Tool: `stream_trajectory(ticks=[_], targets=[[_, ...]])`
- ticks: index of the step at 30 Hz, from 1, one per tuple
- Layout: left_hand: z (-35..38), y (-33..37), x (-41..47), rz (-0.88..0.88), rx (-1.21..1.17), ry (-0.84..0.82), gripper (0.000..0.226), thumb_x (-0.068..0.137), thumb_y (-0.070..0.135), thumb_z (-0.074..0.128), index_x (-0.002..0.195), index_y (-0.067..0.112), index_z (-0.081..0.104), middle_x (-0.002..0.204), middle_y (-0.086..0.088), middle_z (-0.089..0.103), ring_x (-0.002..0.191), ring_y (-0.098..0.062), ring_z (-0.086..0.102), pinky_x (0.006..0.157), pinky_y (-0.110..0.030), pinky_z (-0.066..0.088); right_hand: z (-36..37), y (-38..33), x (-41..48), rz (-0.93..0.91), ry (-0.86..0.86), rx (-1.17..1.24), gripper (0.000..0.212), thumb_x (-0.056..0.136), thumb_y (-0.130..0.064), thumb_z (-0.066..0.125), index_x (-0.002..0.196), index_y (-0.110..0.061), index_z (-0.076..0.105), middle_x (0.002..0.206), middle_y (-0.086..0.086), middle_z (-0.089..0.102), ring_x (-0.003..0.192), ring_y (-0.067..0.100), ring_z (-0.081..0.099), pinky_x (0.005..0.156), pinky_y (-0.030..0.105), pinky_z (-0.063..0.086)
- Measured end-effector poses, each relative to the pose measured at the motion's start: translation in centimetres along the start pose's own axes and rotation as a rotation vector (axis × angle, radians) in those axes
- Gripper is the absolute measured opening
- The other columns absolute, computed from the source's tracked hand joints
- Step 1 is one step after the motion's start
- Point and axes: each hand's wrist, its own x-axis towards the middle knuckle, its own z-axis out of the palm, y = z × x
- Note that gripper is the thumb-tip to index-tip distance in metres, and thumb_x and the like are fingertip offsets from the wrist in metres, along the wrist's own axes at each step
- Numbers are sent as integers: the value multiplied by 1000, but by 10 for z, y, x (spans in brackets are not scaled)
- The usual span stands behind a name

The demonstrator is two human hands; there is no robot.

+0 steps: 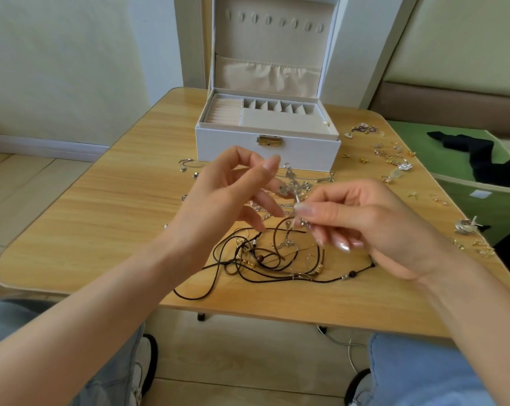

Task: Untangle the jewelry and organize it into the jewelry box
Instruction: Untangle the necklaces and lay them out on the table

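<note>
Head view: your right hand (365, 221) is pinching the silver crystal-studded chain cluster (294, 186) by its near end, above the tabletop (101, 215). The cluster's long axis is pointing away toward the open white jewelry box (265, 155). Your left hand (218, 194) is hovering just beside it with fingers spread.

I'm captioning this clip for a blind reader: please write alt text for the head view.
A person's right hand pinches a silver charm chain above a wooden table, the left hand raised beside it. Tangled dark cords lie underneath, and an open white jewelry box stands behind.
</note>
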Motion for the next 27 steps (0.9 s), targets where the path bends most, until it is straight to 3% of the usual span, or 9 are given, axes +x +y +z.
stream_trajectory(ticks=[4, 8, 12, 17, 22, 27], targets=[[1, -3, -2, 28, 111, -34, 11, 78, 25, 57, 82, 15, 56, 69, 7, 59, 55, -7, 50, 47, -16, 37, -3, 1, 0, -21, 49, 90, 19, 66, -27, 66, 68, -9, 71, 48, -1, 55, 38, 7, 38, 35, 11, 28], [10, -6, -7, 35, 80, -68, 16, 77, 27, 64, 84, 13, 60, 56, 12, 54, 48, -3, 43, 45, -12, 33, 1, 3, 1, -44, 46, 56, 22, 65, -28, 67, 76, -8, 72, 48, -1, 54, 39, 7, 37, 36, 11, 27], [12, -5, -7, 57, 31, -43, 18, 73, 20, 74, 81, 10, 61, 55, 10, 55, 43, 0, 43, 42, -10, 31, 2, 3, -1, -39, 48, 36, 27, 66, -24, 67, 83, -3, 71, 47, 0, 54, 38, 6, 38, 36, 10, 28], [13, -6, -8, 131, 15, -26, 15, 73, 18, 70, 74, 7, 60, 61, 1, 57, 43, 0, 41, 43, -10, 30, 5, 4, -2, -58, 68, 59, 17, 68, -22, 68, 70, -5, 67, 46, 0, 52, 38, 5, 38, 37, 11, 28], [9, -10, -5, 130, -22, -70, 14, 79, 17, 63, 77, 9, 52, 54, 10, 48, 44, -3, 34, 42, -11, 27, 10, 6, -1, -87, 126, 180, 15, 72, -14, 71, 62, -7, 62, 45, 0, 50, 38, 7, 37, 38, 14, 28], [5, -10, -2, 123, -28, -158, 13, 79, 14, 61, 77, 12, 49, 54, 11, 47, 44, -4, 31, 42, -11, 27, 9, 7, 0, -36, 119, 282, 13, 70, -14, 64, 58, -11, 61, 42, 1, 49, 33, 7, 34, 41, 26, 17]])
